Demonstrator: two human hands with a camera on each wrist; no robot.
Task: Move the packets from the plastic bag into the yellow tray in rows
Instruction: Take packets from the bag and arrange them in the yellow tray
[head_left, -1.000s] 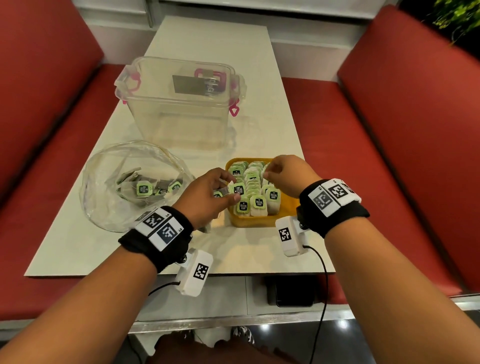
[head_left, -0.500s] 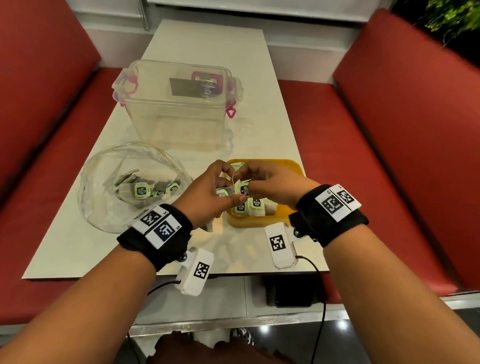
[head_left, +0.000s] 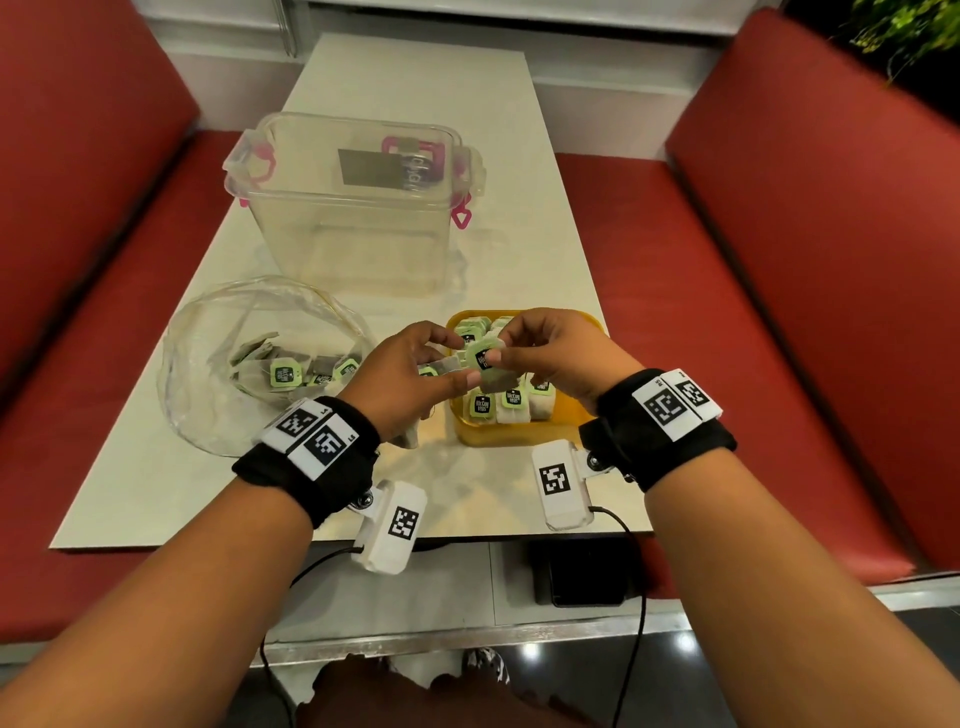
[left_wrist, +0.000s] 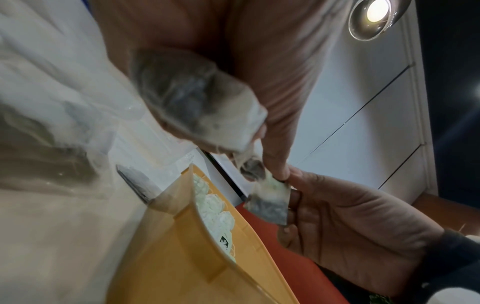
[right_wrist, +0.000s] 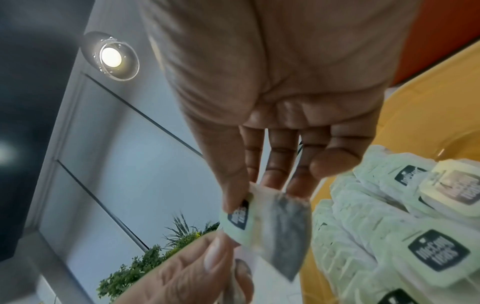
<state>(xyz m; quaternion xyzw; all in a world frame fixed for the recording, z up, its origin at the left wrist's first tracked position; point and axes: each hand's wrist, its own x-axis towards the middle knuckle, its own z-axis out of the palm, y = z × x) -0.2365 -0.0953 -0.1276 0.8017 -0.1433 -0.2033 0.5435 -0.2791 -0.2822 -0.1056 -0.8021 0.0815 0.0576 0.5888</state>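
Two hands now meet above the yellow tray (head_left: 519, 439) at frame centre, where a second ago they were down among its rows, so a packet is passing over for placing. The right hand (head_left: 558, 358) pinches the packet (head_left: 485, 358) between thumb and fingertips, while the left hand (head_left: 410, 379) pinches a second one (left_wrist: 197, 98) and touches the first. More packets lie in the plastic bag (head_left: 208, 332), left of centre on the counter (head_left: 415, 78).
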